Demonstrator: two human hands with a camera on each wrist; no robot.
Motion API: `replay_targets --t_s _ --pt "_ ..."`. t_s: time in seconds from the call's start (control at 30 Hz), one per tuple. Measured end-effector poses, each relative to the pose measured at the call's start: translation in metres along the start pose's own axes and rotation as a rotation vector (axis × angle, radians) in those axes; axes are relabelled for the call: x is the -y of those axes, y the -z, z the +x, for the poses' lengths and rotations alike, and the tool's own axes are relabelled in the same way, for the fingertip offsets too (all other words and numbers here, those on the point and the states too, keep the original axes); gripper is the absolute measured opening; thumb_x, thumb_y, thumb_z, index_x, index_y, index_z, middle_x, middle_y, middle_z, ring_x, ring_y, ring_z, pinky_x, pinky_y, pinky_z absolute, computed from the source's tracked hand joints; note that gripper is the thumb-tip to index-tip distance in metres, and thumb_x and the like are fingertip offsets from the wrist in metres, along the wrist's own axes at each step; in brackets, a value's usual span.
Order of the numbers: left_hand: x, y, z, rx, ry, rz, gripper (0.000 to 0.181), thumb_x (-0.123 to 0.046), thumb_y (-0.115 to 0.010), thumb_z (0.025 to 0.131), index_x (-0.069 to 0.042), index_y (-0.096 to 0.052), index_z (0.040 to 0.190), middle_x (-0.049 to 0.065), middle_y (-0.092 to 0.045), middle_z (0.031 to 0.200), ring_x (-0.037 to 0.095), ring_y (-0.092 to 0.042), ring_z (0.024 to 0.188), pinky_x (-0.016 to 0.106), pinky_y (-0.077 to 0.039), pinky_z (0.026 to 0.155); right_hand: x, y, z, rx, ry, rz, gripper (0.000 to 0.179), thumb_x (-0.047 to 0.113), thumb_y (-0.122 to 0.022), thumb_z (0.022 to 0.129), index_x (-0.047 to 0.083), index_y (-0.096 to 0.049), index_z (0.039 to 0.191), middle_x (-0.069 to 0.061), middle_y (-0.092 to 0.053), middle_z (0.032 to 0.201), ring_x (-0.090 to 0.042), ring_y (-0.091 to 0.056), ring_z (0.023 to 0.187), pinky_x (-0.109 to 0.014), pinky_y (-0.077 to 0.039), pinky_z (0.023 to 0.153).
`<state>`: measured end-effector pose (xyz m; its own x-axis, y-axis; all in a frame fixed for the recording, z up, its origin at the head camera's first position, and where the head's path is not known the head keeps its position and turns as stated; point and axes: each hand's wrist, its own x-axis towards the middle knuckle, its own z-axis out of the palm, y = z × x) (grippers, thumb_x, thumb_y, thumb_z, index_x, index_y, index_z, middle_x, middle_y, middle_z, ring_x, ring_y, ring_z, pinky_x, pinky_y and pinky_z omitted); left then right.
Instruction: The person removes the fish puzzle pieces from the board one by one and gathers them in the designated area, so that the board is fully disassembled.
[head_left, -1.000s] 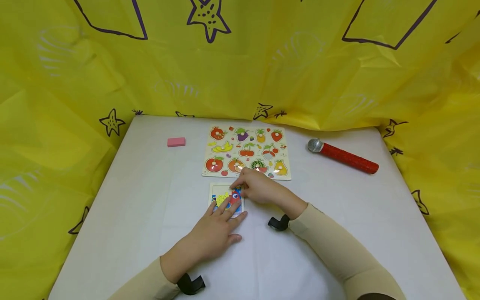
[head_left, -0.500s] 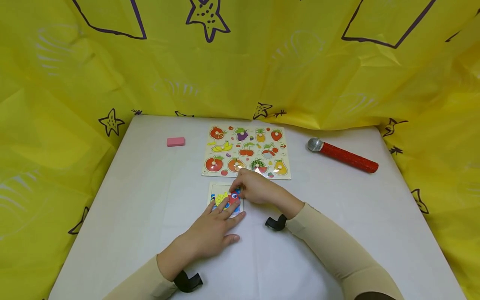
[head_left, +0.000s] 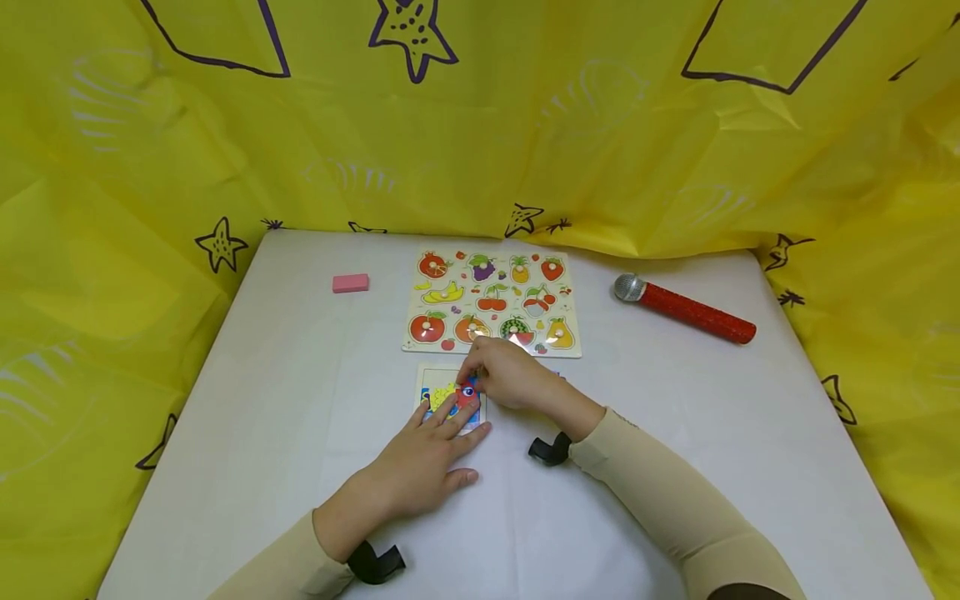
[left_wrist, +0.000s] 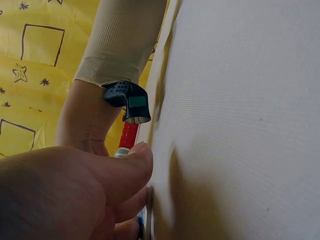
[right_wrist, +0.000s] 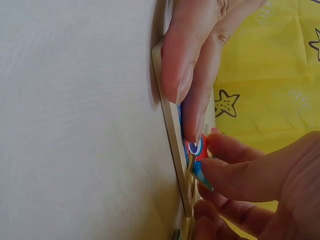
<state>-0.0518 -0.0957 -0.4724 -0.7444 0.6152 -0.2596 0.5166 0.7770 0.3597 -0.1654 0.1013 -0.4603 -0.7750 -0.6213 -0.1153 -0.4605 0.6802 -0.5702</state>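
Note:
A small jigsaw in a pale wooden tray (head_left: pixel 438 372) lies on the white table, its picture yellow, red and blue. My left hand (head_left: pixel 423 462) rests on it with straight, spread fingers; the fingertips press the pieces and the tray's near edge. At the tray's far right corner, my right hand (head_left: pixel 510 375) pinches a jigsaw piece (right_wrist: pixel 202 172) between thumb and fingers. This piece is blue and red and appears tilted up from the tray in the right wrist view. Fingers hide part of the picture. In the left wrist view my left thumb (left_wrist: pixel 135 165) hides most of the tray.
Just beyond the tray lies a fruit peg puzzle board (head_left: pixel 491 304). A pink eraser-like block (head_left: pixel 350 283) is at the back left, a red microphone (head_left: pixel 686 310) at the back right. Yellow patterned cloth (head_left: pixel 480 125) hangs behind the table.
Both hands stay nearly in place. My right hand's fingers shift very slightly at the tray's corner, still pinching the jigsaw piece. The left hand keeps pressing the tray.

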Motion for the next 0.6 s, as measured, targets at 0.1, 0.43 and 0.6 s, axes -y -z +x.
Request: replay_targets --t_s 0.1,0.43,0.6 --pt "0.0000 -0.0004 0.0005 0.001 0.002 -0.004 0.066 -0.058 -0.056 0.107 -0.032 -0.043 0.166 0.001 -0.028 0.180 0.036 -0.015 0.170 0.069 -0.016 0.133 0.0013 0.0009 -0.0009 -0.018 -0.020 -0.008 0.026 -0.001 -0.071 0.097 0.021 -0.085 0.098 0.005 -0.071 0.103 -0.018 -0.068 0.104 -0.041 -0.056 0.097" --pt "-0.0010 -0.0006 0.0004 0.008 0.009 -0.009 0.066 -0.058 -0.057 0.106 -0.033 -0.043 0.166 0.001 -0.027 0.180 0.037 -0.016 0.170 0.069 -0.016 0.133 0.0050 0.0032 -0.0033 -0.057 -0.096 0.062 0.031 0.000 -0.074 0.097 0.018 -0.082 0.120 0.003 -0.076 0.103 -0.015 -0.066 0.096 -0.036 -0.057 0.090" --pt "-0.0014 -0.0003 -0.0006 -0.017 -0.007 0.001 0.065 -0.055 -0.058 0.107 -0.030 -0.045 0.166 0.004 -0.030 0.179 0.038 -0.018 0.169 0.070 -0.018 0.132 0.0030 -0.0013 -0.0013 -0.043 -0.089 0.135 0.023 0.001 -0.076 0.096 0.017 -0.085 0.111 0.004 -0.082 0.111 -0.012 -0.067 0.096 -0.029 -0.055 0.083"
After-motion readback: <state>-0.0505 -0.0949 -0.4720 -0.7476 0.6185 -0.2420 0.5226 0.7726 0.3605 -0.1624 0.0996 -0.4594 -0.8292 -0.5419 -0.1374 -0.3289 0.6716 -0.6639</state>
